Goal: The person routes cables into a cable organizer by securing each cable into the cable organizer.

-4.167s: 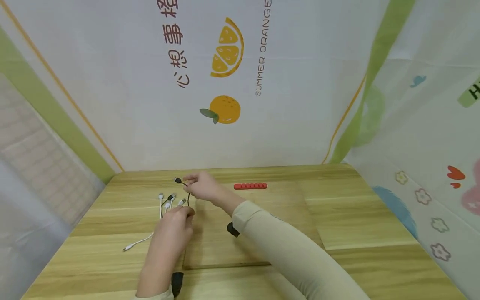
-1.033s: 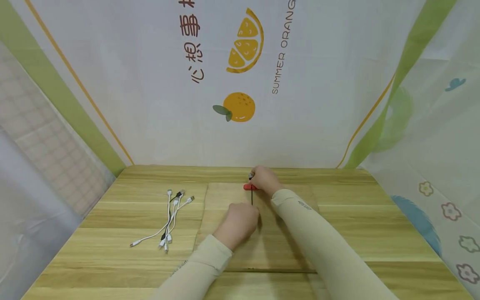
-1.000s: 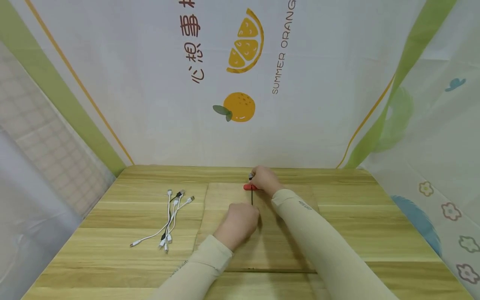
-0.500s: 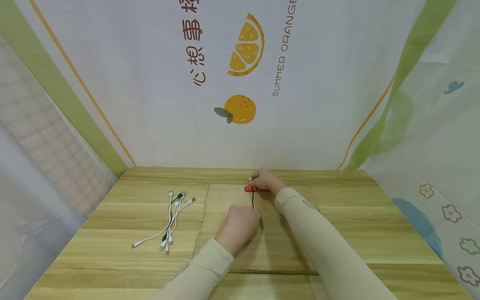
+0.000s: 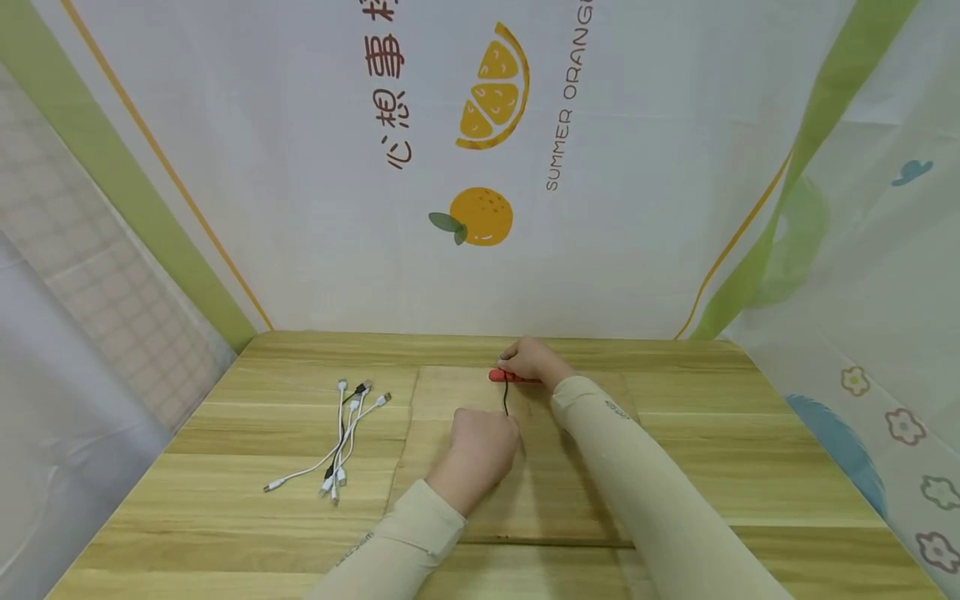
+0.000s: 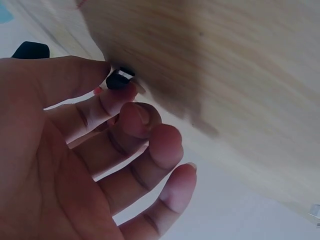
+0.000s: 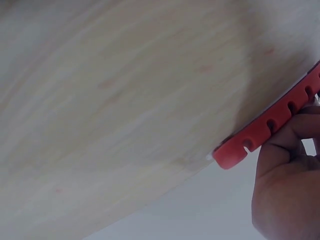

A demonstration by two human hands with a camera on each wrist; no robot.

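A red cable holder strip point(image 5: 497, 376) with a row of notches lies at the back of the wooden board. At its left part, my right hand point(image 5: 532, 360) grips the far end of a short black USB cable point(image 5: 506, 396). The cable crosses the strip and runs toward me with a slight bend; whether it sits in a notch cannot be told. My left hand point(image 5: 483, 446) pinches the near plug point(image 6: 119, 79) between thumb and index finger, low over the board. In the right wrist view, fingers touch the notched side of the strip, and the cable is mostly hidden.
Several white and black charging cables point(image 5: 345, 442) lie crossed in a pile on the table, left of the thin wooden board point(image 5: 435, 392). A printed curtain point(image 5: 360, 275) hangs behind the table's back edge. More curtain hangs on both sides.
Both hands have carried the black cable rightward from the pile to the red strip. Over the last second the taut cable has slackened into a bend, and its far plug has tipped lower.
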